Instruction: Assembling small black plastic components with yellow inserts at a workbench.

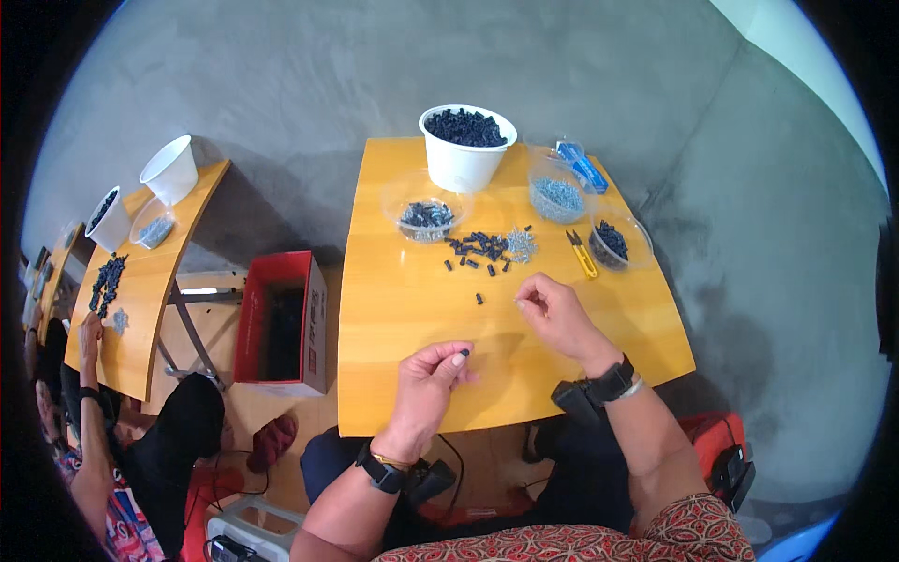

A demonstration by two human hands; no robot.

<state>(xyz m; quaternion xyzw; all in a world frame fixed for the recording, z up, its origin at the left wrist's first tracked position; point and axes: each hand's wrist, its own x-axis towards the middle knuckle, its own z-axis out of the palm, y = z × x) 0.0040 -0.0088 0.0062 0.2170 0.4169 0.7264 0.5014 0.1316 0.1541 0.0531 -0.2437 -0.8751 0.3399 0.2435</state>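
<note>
My left hand (429,384) is closed over the near part of the yellow table, pinching a small black plastic piece (464,352) between thumb and finger. Farther right, my right hand (554,312) is also pinched; whatever its fingertips hold is too small or hidden to make out. One loose black piece (480,299) lies between the hands. Beyond them spreads a pile of black plastic pieces (479,246), beside a heap of small silver screws (521,245). Yellow thread snips (582,255) rest to the right of the screws.
At the back stands a white bucket (465,169) of black pieces. Clear plastic bowls hold mixed parts (426,215), silver screws (559,199) and black pieces (611,241). A blue box (582,167) sits behind. Left are a red carton (272,318) and another person's table (140,351).
</note>
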